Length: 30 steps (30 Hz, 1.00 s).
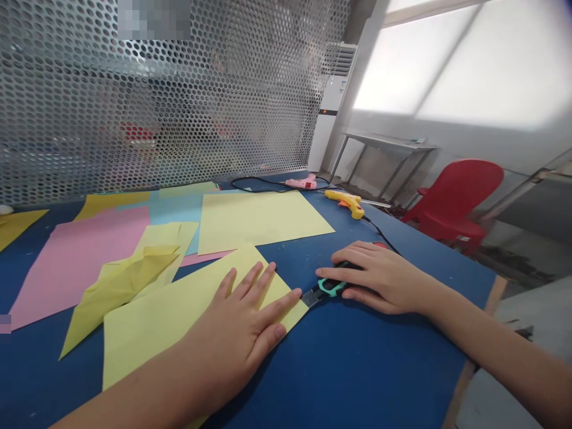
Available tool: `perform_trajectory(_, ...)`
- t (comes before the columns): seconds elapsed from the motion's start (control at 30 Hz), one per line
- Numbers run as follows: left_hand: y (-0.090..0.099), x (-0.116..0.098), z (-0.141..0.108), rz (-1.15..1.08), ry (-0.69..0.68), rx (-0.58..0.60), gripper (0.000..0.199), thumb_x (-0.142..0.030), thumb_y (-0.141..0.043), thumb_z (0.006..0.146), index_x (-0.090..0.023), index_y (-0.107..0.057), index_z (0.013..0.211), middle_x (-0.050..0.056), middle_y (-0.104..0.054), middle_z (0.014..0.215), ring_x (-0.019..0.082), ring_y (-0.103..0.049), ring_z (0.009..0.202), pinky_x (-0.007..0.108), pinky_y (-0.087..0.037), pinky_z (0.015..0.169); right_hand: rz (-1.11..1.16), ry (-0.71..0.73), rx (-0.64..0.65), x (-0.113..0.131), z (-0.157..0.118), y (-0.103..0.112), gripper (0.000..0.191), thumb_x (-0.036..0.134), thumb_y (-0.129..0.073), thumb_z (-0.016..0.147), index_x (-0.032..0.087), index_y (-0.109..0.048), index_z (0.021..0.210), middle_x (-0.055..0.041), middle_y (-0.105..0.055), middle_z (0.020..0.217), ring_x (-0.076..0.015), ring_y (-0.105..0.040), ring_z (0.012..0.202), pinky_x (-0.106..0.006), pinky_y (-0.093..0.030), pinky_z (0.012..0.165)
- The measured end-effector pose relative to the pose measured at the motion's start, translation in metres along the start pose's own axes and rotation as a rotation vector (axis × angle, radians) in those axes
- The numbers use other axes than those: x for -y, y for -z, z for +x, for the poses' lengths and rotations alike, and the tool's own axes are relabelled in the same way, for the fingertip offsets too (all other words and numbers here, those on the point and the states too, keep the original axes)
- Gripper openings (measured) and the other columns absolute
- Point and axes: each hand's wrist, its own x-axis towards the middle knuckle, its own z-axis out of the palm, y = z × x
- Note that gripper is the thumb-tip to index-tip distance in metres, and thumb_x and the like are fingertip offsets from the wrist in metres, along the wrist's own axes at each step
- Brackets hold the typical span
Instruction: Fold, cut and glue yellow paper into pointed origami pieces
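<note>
My left hand lies with its fingers spread on a pale yellow sheet at the front of the blue table. To its right, my right hand is wrapped over a black and green cutter, most of whose handle is hidden under the palm and fingers. The cutter's flat metal end points left and meets the sheet's right corner. Left of the sheet lies a creased, folded yellow paper. Another pale yellow sheet lies flat behind my hands.
Pink paper and blue paper lie at the left. A pink glue gun and a yellow glue gun with cords rest at the back. A perforated metal screen borders the table; a red chair stands beyond.
</note>
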Motion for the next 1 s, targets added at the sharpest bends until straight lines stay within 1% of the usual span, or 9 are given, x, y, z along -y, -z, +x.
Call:
perform_trajectory(0.1,-0.0004,-0.0001,-0.0002,-0.005,-0.004,-0.001,0.046,-0.049,-0.021,0.104,-0.046,-0.023,0.150,0.005,-0.011,0.163,0.031,-0.005,0.149,0.068,-0.012,0.113,0.023,-0.003,0.000,-0.0003,0.0008,0.0001,0.039,0.036,-0.034,0.103,0.019,-0.057,0.130,-0.0126,-0.064,0.107,-0.0211,-0.060,0.092,-0.036,-0.048,0.082)
perform_trajectory(0.23,-0.0006,0.0000,0.0000,-0.006,-0.005,-0.011,0.046,-0.048,-0.020,0.104,-0.046,-0.022,0.151,0.004,-0.009,0.164,0.031,-0.004,0.149,0.068,-0.011,0.113,0.065,-0.027,0.019,-0.0021,0.0014,0.0000,0.039,0.038,-0.036,0.103,0.020,-0.059,0.128,-0.0121,-0.064,0.108,-0.0202,-0.061,0.094,-0.035,-0.049,0.084)
perform_trajectory(0.37,0.0002,0.0001,-0.0010,-0.002,0.000,0.003,0.047,-0.044,-0.020,0.104,-0.046,-0.022,0.151,0.003,-0.008,0.163,0.029,-0.004,0.149,0.067,-0.011,0.114,0.062,-0.024,-0.006,-0.0032,0.0022,-0.0022,0.038,0.041,-0.040,0.102,0.020,-0.061,0.126,-0.0119,-0.064,0.106,-0.0202,-0.061,0.092,-0.036,-0.050,0.082)
perform_trajectory(0.57,0.0032,-0.0027,-0.0013,-0.001,0.019,0.020,0.049,-0.040,-0.020,0.104,-0.042,-0.021,0.152,0.001,-0.008,0.163,0.027,-0.006,0.149,0.066,-0.013,0.114,0.060,-0.007,-0.017,-0.0022,0.0036,-0.0048,0.039,0.041,-0.040,0.102,0.021,-0.061,0.128,-0.0120,-0.064,0.106,-0.0206,-0.062,0.096,-0.036,-0.050,0.084)
perform_trajectory(0.83,0.0027,-0.0019,0.0000,0.012,0.035,0.031,0.049,-0.041,-0.019,0.104,-0.041,-0.019,0.153,-0.001,-0.005,0.163,0.025,-0.004,0.149,0.064,-0.009,0.116,0.084,-0.011,-0.019,-0.0032,0.0002,-0.0062,0.038,0.038,-0.042,0.101,0.021,-0.060,0.129,-0.0121,-0.064,0.108,-0.0211,-0.061,0.099,-0.036,-0.049,0.085)
perform_trajectory(1.0,0.0042,-0.0029,0.0009,0.012,0.036,0.044,0.049,-0.041,-0.018,0.104,-0.041,-0.019,0.153,-0.001,-0.005,0.163,0.025,-0.003,0.149,0.063,-0.010,0.116,0.096,-0.007,-0.033,-0.0022,0.0010,-0.0064,0.037,0.038,-0.040,0.102,0.020,-0.060,0.128,-0.0116,-0.064,0.106,-0.0201,-0.060,0.095,-0.035,-0.048,0.083)
